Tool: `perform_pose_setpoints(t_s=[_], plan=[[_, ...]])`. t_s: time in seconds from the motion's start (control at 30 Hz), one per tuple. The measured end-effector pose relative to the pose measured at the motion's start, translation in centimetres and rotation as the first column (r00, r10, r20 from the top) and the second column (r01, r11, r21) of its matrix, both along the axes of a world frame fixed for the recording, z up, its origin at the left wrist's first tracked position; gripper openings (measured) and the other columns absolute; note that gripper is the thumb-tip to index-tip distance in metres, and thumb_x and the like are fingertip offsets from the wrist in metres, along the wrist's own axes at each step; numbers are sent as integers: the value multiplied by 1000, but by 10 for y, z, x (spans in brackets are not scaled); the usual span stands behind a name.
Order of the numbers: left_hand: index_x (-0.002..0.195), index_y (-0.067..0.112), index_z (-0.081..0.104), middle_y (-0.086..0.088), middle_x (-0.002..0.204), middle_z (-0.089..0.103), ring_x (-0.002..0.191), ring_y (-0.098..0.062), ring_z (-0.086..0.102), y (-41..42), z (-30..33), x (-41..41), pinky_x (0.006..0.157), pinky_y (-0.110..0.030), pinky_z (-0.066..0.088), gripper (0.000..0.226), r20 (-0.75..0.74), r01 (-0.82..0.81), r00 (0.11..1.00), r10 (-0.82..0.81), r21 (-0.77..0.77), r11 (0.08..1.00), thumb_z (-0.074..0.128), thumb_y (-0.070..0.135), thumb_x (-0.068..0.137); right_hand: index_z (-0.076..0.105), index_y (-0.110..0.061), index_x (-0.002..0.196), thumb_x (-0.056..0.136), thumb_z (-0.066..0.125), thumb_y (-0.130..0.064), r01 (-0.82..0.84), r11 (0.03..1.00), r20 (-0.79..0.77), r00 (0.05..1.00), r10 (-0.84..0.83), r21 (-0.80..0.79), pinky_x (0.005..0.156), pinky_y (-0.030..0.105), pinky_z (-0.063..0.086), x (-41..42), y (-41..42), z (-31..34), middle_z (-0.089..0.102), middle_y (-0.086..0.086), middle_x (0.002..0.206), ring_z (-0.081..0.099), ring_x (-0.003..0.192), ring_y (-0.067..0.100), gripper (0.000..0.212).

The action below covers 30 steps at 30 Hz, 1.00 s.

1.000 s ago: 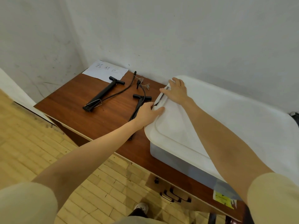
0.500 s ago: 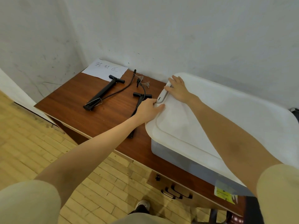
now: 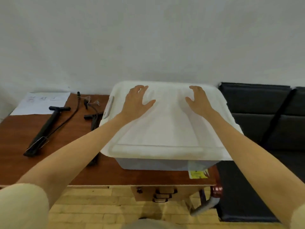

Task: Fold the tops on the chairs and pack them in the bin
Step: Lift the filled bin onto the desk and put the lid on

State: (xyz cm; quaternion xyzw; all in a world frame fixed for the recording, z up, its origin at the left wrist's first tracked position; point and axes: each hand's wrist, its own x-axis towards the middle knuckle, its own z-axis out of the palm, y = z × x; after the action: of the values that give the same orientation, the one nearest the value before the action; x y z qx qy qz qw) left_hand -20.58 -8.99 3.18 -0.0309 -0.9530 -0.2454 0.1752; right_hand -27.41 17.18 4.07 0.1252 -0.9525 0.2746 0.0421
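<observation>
A pale plastic bin [image 3: 158, 163] stands on the wooden table, closed by its white lid [image 3: 166, 129]. My left hand [image 3: 136, 101] lies flat on the lid's far left part, fingers spread. My right hand [image 3: 197, 100] lies on the far right part, fingers spread the same way. Neither hand holds anything. A latch handle [image 3: 109, 106] shows on the lid's left edge. No tops are visible; the bin's contents are hidden under the lid.
Two black hand pumps [image 3: 46, 128] [image 3: 94, 128] with hoses lie on the wooden table [image 3: 14, 162] left of the bin, beside a sheet of paper [image 3: 41, 103]. A black seat [image 3: 267, 113] stands to the right. Drawers [image 3: 163, 193] hang under the table front.
Both hands left the latch on the lid's left edge and now rest flat on top of the lid. My view has swung right, facing the bin head-on.
</observation>
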Motion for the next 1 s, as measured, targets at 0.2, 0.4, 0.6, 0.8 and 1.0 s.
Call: perform_pose_setpoints(t_s=[0.2,0.4,0.6,0.8,1.0], plan=[[144,12,41,-11,148,38,136,-28,34,97,7,-51,112,-35,27,67,137,292,950,-281,-73,954,60,47,90,36,-1,143,96,57,-19,278,959,51,960,-276,-46,109,42,33,46,110,11,38,19,146,40,132,33,55],[153,22,24,-2,161,14,148,-19,11,183,16,-90,119,-35,14,74,345,529,816,-464,-123,840,52,54,93,15,-6,152,95,54,-46,525,816,390,822,-414,-240,102,38,37,76,143,-1,29,15,154,36,137,31,80],[154,25,15,-2,162,6,149,-21,6,228,14,-119,120,-42,12,70,450,588,765,-462,-193,786,43,54,97,11,-6,153,95,48,-52,572,785,496,767,-407,-240,102,42,39,75,141,-25,34,18,150,41,132,34,83],[154,28,12,-2,162,8,148,-24,9,234,-3,-140,118,-48,13,66,498,599,761,-416,-293,745,32,57,98,19,-1,150,94,48,-55,583,776,535,746,-396,-240,87,32,40,67,143,-29,44,15,142,50,122,30,83],[154,30,13,0,162,11,148,-23,10,233,-6,-145,118,-48,12,67,495,595,764,-415,-289,750,32,59,97,43,-5,122,88,61,-51,634,707,588,714,-380,-313,76,30,43,66,150,-31,53,2,96,53,81,13,60]])
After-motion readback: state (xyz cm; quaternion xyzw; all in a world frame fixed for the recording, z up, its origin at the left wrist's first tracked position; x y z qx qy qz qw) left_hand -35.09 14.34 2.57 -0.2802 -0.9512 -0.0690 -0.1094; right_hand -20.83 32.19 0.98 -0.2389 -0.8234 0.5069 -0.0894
